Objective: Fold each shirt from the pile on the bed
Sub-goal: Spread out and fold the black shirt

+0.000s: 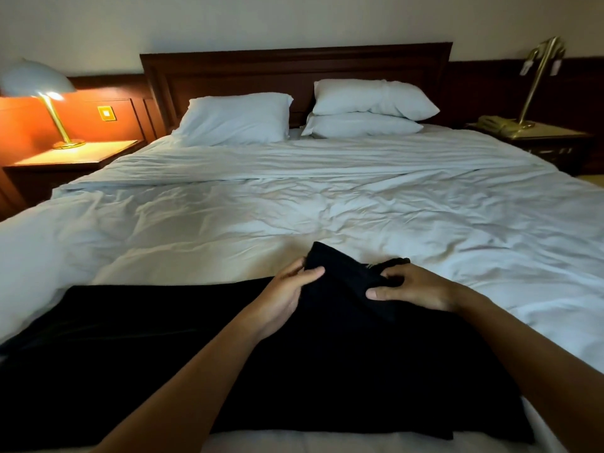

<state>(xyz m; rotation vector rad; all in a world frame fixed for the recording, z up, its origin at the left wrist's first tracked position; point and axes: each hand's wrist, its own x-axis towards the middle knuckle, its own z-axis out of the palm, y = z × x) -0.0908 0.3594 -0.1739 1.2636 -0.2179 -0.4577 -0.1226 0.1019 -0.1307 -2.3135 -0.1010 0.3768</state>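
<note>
A black shirt [137, 341] lies spread across the near part of the white bed [327, 204]. Its far edge is lifted into a small peak between my hands. My left hand [287, 292] pinches that raised fabric from the left, thumb on top. My right hand [411, 289] grips the same fold from the right, fingers curled over the cloth. The dark fabric shows no detail, so I cannot tell which part of the shirt is held or whether more shirts lie under it.
Three white pillows [235, 117] lean on the dark wooden headboard [294, 65]. A lit brass lamp [45, 96] stands on the left nightstand [75, 155]. The right nightstand [536, 134] carries another brass lamp and a telephone. Rumpled white duvet lies beyond the shirt.
</note>
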